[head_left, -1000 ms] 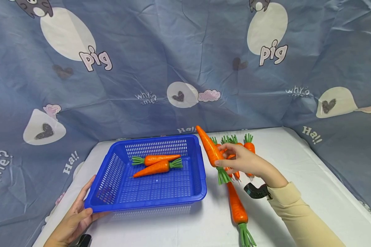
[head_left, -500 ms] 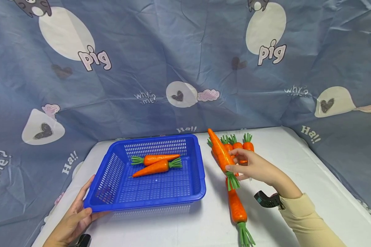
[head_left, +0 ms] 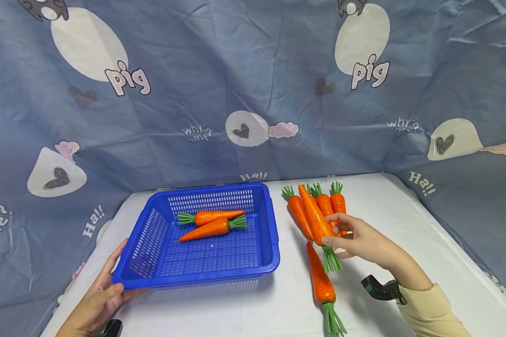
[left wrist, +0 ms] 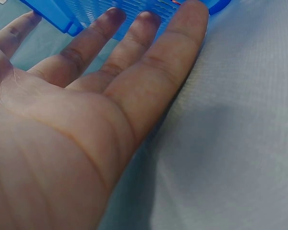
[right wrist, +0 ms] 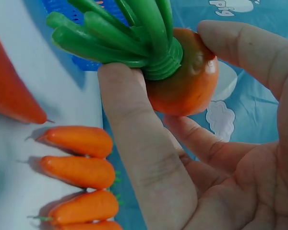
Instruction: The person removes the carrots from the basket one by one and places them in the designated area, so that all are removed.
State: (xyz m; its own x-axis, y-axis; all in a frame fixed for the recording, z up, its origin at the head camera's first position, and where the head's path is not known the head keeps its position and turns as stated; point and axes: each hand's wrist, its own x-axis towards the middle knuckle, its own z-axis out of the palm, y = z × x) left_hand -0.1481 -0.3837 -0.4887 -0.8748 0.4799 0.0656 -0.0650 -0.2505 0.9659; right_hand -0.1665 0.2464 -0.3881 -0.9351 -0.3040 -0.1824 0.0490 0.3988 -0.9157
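My right hand pinches a carrot near its leafy end, its tip pointing away. In the right wrist view, the carrot's round top sits between thumb and fingers. The held carrot hangs over or beside several other carrots, partly covering one; whether it touches them I cannot tell. At the near left corner of the blue basket, my left hand holds on, thumb at the rim and fingers along the outside. Two carrots lie inside the basket. The left wrist view shows the fingers reaching to its wall.
One carrot lies nearer me, leaves toward me. To the left of the held carrot is another carrot, and more carrots lie to its right. A blue patterned cloth hangs behind the white table.
My right hand has moved right and toward me, bringing its carrot from beside the basket's right rim to the loose carrots. My left hand and the basket have stayed in place.
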